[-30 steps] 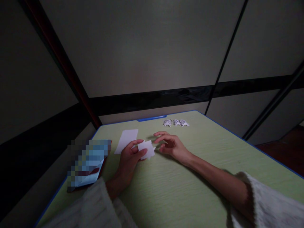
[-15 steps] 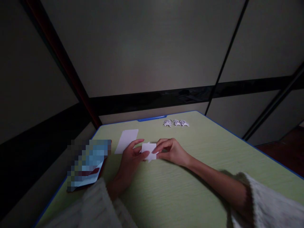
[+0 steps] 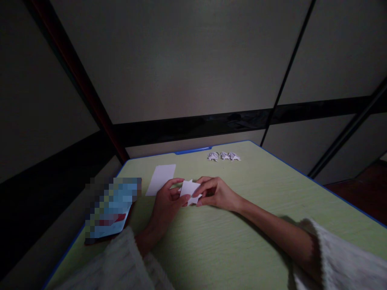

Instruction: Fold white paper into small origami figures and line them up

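A small piece of folded white paper (image 3: 190, 188), squarish with pointed corners sticking out behind it, is held between both hands above the table. My left hand (image 3: 169, 197) pinches its left side, thumb on the front near the lower edge. From the right, my right hand (image 3: 216, 193) grips it with thumb and fingers at the right corner. A flat stack or sheet of white paper (image 3: 161, 179) lies just beyond my left hand. Farther back rest 3 small folded paper figures, one (image 3: 213, 156) slightly apart from the other two (image 3: 230, 156).
The light green table (image 3: 229, 249) has a blue edge and a blue handle-like strip (image 3: 193, 150) at the back. A tablet-like device (image 3: 116, 213), partly pixelated, lies at the left. Panelled cabinet doors (image 3: 187, 72) stand behind the table.
The folded paper has tilted slightly in my fingers, so its points show more above and at the right. My right hand has shifted a little; the things on the table stay put.
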`<state>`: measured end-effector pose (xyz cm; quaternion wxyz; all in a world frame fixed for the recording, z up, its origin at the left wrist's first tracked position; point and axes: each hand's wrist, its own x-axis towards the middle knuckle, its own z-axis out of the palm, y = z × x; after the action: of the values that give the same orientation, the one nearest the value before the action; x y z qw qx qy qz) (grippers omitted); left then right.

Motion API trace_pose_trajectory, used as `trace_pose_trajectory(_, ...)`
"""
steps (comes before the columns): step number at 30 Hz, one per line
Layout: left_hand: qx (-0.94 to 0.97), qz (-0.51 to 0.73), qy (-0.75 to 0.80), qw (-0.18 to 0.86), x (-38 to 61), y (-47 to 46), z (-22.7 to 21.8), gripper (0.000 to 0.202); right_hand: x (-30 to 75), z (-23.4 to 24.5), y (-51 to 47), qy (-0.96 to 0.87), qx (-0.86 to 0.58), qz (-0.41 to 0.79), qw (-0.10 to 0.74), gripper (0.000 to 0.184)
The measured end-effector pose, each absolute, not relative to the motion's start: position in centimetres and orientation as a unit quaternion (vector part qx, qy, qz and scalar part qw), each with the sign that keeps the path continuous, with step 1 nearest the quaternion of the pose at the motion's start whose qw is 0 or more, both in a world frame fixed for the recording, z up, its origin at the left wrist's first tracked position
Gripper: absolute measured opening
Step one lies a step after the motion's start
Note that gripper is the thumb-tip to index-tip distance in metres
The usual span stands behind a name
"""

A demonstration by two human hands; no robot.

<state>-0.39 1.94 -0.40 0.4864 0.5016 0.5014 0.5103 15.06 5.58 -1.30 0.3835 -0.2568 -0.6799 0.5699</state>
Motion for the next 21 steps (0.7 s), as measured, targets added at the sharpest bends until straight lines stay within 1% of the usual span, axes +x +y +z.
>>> trace_pose_trajectory(8,0.533,0.505,0.488,0.472,-0.3,1.6,-0.4,0.038,14.7,-1.2,5.3,-0.669,-0.253,0.583,0.385,0.016)
trace_pose_trajectory(15,0.554,0.502,0.493,0.445,0.0,1.5,-0.2,0.038,14.2,-1.2,5.3,-0.653,-0.315,0.563,0.396,0.021)
trace_pose_trajectory(21,0.525,0.506,0.481,0.487,0.0,1.8,-0.3,0.041,13.8,-1.1,4.9,-0.615,-0.355,0.561,0.425,0.023)
